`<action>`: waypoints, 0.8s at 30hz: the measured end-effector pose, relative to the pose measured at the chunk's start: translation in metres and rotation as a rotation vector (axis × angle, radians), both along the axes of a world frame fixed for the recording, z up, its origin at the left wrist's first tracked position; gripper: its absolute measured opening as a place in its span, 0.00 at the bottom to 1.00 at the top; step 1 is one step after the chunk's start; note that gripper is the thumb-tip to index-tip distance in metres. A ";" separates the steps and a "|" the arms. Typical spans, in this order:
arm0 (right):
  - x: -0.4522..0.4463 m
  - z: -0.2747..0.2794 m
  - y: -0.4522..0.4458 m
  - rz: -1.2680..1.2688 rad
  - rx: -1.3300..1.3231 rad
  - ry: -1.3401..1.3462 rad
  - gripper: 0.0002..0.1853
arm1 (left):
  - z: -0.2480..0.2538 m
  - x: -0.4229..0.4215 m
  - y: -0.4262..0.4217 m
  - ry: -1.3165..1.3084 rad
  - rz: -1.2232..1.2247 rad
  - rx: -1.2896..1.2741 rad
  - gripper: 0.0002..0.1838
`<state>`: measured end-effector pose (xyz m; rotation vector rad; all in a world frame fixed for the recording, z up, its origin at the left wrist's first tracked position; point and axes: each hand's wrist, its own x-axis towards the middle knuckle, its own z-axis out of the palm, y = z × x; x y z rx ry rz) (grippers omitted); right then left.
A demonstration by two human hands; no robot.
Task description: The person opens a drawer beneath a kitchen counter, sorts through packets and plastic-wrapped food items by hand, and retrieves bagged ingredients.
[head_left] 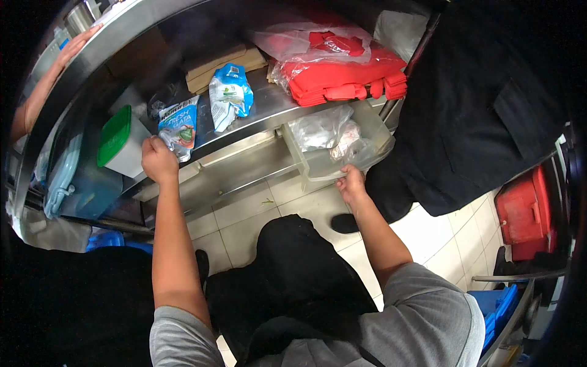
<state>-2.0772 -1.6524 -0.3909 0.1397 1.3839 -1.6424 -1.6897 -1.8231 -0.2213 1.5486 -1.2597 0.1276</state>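
My left hand (160,160) is closed at the lower left edge of a blue-and-white printed pouch (187,120), which leans at the shelf's front. The fingertips are partly hidden. My right hand (351,183) is closed on the front rim of a translucent plastic bin (320,174), pulled out below the shelf. Inside the bin lie clear plastic bags (321,129), one with pale, pinkish contents I cannot make out. A second blue-and-white packet (231,92), crumpled at the top, stands to the right of the pouch.
The steel shelf (269,111) holds folded red bags (342,73) and brown paper (223,68). A green-lidded tub (116,137) and a blue-lidded container (64,177) are at left. Another person in black (483,116) stands close at right; a co-worker's hand (76,46) rests on the counter above.
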 end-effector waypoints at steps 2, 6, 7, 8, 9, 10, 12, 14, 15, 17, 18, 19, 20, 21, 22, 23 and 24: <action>-0.004 -0.003 0.004 0.022 -0.003 0.014 0.11 | -0.002 0.002 -0.001 0.008 -0.034 -0.012 0.20; -0.006 0.001 0.021 0.092 -0.092 -0.052 0.16 | -0.003 0.002 -0.004 -0.019 -0.002 -0.064 0.19; -0.005 0.002 0.026 0.090 -0.099 -0.059 0.15 | -0.004 0.001 -0.003 -0.009 0.005 -0.070 0.19; -0.005 0.002 0.029 0.086 -0.104 -0.067 0.14 | -0.004 0.001 -0.003 0.000 0.009 -0.074 0.19; -0.006 0.003 0.033 0.078 -0.073 -0.071 0.11 | -0.004 0.002 -0.004 0.014 0.004 -0.033 0.18; -0.008 0.001 0.038 0.084 -0.069 -0.068 0.11 | -0.004 0.004 -0.004 0.018 0.009 -0.030 0.18; -0.014 -0.005 0.047 0.116 -0.024 -0.073 0.05 | -0.005 0.004 -0.005 -0.014 0.014 -0.024 0.18; -0.011 0.004 0.056 0.149 -0.045 -0.068 0.07 | -0.007 0.003 -0.007 -0.007 0.022 -0.021 0.18; -0.006 0.015 0.061 0.184 0.070 -0.028 0.08 | -0.008 0.004 -0.008 -0.005 0.030 -0.021 0.18; 0.001 0.024 0.074 0.284 0.220 0.006 0.22 | -0.004 -0.002 -0.001 -0.009 0.051 -0.051 0.18; 0.013 0.056 0.082 0.491 0.277 0.026 0.28 | -0.001 -0.004 -0.001 -0.023 0.062 -0.088 0.18; 0.026 0.089 0.084 0.787 0.425 0.191 0.29 | -0.001 -0.004 -0.003 -0.028 0.055 -0.098 0.18; 0.032 0.108 0.082 1.086 0.575 0.367 0.29 | -0.003 -0.003 -0.004 -0.005 0.056 -0.046 0.18; 0.023 0.097 0.066 1.141 0.421 0.840 0.26 | -0.004 -0.002 -0.005 0.012 0.055 0.011 0.18; 0.014 0.087 0.050 1.088 0.359 1.384 0.23 | -0.003 -0.001 -0.006 0.002 0.051 0.012 0.18; 0.004 0.089 0.013 0.938 0.380 1.473 0.19 | -0.003 -0.002 -0.006 -0.017 0.065 -0.006 0.18; -0.006 0.085 -0.021 0.785 0.346 1.669 0.17 | -0.005 -0.003 -0.003 -0.033 0.080 -0.023 0.18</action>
